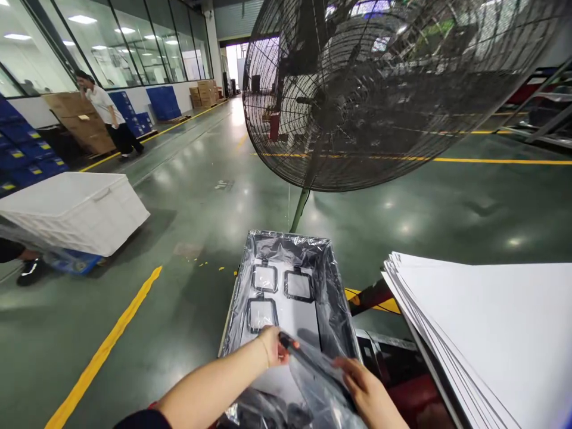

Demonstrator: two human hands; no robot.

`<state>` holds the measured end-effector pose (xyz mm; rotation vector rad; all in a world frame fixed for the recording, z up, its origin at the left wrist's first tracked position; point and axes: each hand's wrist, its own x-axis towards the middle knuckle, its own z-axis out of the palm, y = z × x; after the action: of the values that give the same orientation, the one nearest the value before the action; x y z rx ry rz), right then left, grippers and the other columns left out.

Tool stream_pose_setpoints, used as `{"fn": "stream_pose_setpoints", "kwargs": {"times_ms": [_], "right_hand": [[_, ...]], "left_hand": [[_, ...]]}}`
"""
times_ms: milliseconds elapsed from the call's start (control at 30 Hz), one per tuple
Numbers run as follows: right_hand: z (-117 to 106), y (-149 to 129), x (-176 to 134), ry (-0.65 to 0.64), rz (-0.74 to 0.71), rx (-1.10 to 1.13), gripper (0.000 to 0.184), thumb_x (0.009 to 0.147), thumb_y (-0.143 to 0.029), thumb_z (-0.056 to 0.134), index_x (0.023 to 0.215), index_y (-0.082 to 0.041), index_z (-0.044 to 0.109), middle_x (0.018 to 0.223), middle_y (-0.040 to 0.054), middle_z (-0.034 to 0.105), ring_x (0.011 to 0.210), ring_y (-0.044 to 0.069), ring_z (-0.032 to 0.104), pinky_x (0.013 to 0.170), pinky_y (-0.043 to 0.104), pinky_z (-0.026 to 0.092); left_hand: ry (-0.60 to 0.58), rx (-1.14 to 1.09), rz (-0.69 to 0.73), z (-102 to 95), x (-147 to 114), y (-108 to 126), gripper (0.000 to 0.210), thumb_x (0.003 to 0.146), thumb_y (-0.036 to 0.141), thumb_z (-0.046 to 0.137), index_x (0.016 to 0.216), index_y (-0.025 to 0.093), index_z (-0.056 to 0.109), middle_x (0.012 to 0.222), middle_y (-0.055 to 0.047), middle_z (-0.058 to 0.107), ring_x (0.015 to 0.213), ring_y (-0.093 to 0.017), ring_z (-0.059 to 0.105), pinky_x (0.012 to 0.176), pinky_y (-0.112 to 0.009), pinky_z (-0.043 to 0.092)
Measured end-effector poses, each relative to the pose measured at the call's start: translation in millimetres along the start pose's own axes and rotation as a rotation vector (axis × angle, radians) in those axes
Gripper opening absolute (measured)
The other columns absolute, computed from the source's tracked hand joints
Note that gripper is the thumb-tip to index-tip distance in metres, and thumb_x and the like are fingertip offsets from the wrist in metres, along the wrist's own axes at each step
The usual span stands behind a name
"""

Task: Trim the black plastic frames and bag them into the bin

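The left hand (272, 347) of a worker closes its curled fingers around one end of a black part (309, 357), held slantwise over the near half of a crate (290, 241). The right hand (373, 392), fingers bent, meets clear film (315, 384) beside the part's other end; blur makes it impossible to tell how tightly it is closed, or whether it grips film, part or both.

Beneath and beyond the hands, three black frames (264, 277) with pale centers lie flat on a white sheet (295, 316) in the crate, two at the far end and one nearer, just ahead of the left hand. Clear plastic drapes the crate's inner walls.

To the right of the crate stands a stack of white sheets (496, 316), their left edges slightly fanned. A large caged fan (330, 110) on a green pole (299, 210) looms past the far end.

At left, a white tub (105, 217) rides a blue dolly (75, 263), a shoe (29, 271) close by. Farther back, a person in a white shirt (102, 104) stands beside brown cartons (78, 122), between stacks of blue bins (33, 152), below a row of windows (134, 47).
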<state>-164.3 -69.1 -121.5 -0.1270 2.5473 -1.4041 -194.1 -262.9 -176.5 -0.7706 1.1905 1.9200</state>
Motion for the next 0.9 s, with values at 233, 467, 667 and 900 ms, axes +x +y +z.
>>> {"fn": "stream_pose_setpoints", "kwargs": {"times_ms": [233, 467, 667, 900], "right_hand": [[5, 1, 49, 0.088, 0.045, 0.120, 0.018, 0.060, -0.031, 0.043, 0.059, -0.019, 0.056, 0.067, 0.0054, 0.054, 0.069, 0.021, 0.052, 0.074, 0.039, 0.038], [16, -44, 17, 0.055, 0.165, 0.505, 0.017, 0.072, -0.030, 0.035, 0.060, -0.019, 0.042, 0.061, -0.0008, 0.043, 0.055, 0.012, 0.047, 0.057, 0.026, 0.041], [43, -58, -49, -0.094, 0.171, 0.767, 0.031, 0.073, -0.043, 0.048, 0.056, -0.018, 0.054, 0.075, 0.0039, 0.051, 0.065, 0.014, 0.050, 0.060, 0.027, 0.041], [72, 15, -63, -0.053, 0.326, 0.687, 0.035, 0.073, -0.047, 0.050, 0.059, -0.016, 0.057, 0.064, 0.0020, 0.057, 0.051, 0.011, 0.052, 0.050, 0.025, 0.042]], "left_hand": [[0.032, 0.091, -0.167, -9.2, -29, -1, 0.028, 0.080, 0.037, 0.041, 0.093, 0.013, 0.052, 0.076, -0.002, 0.058, 0.055, -0.010, 0.053, 0.048, -0.026, 0.044], [-0.388, -0.059, -0.353, -42.6, -84, -24, 0.073, 0.058, 0.069, 0.043, 0.094, 0.007, 0.054, 0.099, -0.022, 0.059, 0.082, -0.034, 0.059, 0.055, -0.039, 0.044], [-0.251, -0.281, -0.209, -17.6, -22, -59, 0.039, 0.078, 0.047, 0.039, 0.082, 0.013, 0.056, 0.078, -0.004, 0.061, 0.066, -0.015, 0.057, 0.060, -0.033, 0.046], [-0.237, -0.064, -0.082, -9.6, -21, -47, 0.024, 0.079, 0.031, 0.045, 0.095, 0.015, 0.054, 0.094, -0.005, 0.058, 0.077, -0.016, 0.057, 0.066, -0.035, 0.048]]}}
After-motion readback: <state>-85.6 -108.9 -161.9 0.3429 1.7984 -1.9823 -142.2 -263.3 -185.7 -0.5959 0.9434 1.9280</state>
